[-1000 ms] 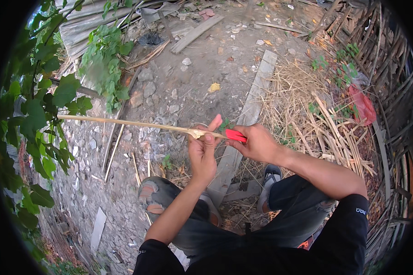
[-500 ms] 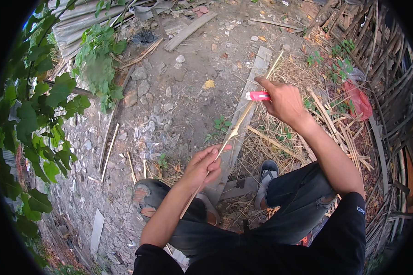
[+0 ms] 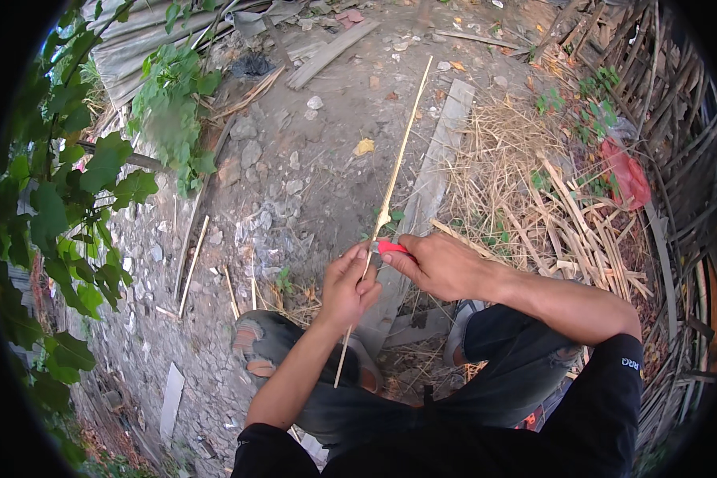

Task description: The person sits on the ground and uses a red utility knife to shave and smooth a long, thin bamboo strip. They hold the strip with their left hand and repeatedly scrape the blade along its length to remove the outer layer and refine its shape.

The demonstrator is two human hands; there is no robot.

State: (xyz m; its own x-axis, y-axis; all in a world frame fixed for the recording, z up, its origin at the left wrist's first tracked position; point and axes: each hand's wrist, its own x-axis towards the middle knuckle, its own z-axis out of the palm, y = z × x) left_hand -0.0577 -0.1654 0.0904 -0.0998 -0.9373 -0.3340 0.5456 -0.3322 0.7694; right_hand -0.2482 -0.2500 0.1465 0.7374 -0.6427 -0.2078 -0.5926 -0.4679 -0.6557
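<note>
My left hand is closed round a thin pale bamboo strip, which slants up and away past a leg to bare ground. Close beside it, my right hand grips a red utility knife. The knife's front end meets the strip just above my left fingers; its blade is too small to make out. A pale shaving sticks out from the strip a little above the knife.
A grey plank runs out from between my feet. Right of it lie dry straw and a heap of split strips, with a red plastic bag behind. Stacked branches line the far right; leafy vines hang at left.
My right hand has come down and left with the knife, from far up the strip to beside my left hand. The strip's far end has swung left and stands steeper.
</note>
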